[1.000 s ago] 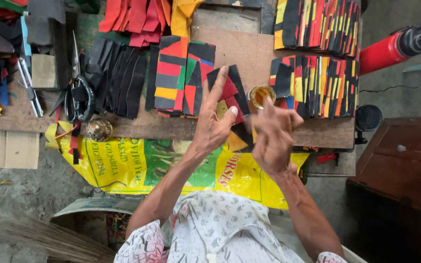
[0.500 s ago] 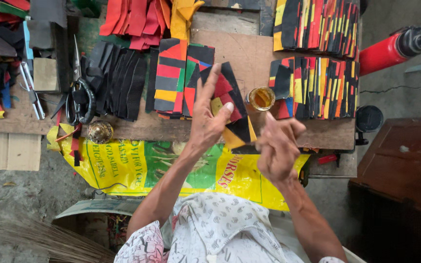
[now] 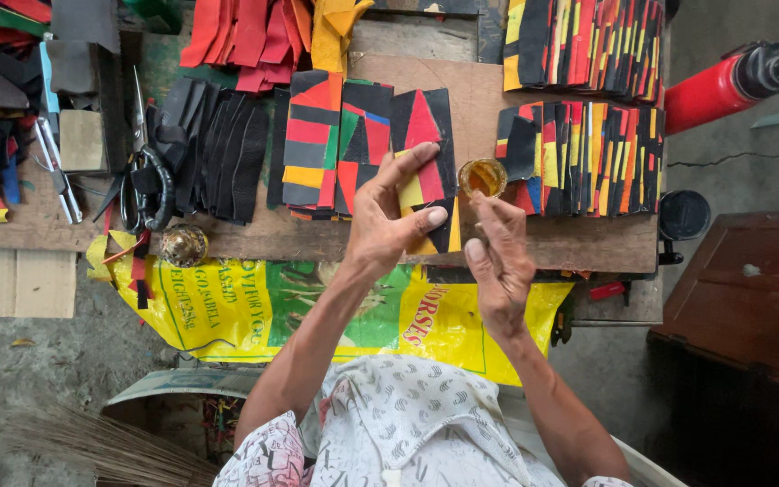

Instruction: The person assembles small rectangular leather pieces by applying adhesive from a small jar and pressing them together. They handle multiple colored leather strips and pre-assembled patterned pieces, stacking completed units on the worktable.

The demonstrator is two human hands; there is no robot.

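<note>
One patchwork piece [image 3: 424, 171] lies under our spread left hand [image 3: 388, 216]; our right hand [image 3: 498, 261], empty and loosely curled, hovers just right, near the glue pot [image 3: 482, 178].

At a wooden workboard [image 3: 534, 90], a person's left hand [image 3: 389, 221] presses flat on a black, red and yellow patchwork piece [image 3: 426, 144], while the right hand [image 3: 498, 266] hovers, fingers loose, just below a small amber-filled pot [image 3: 482, 177]; scissors [image 3: 142, 176] lie to the left.
</note>
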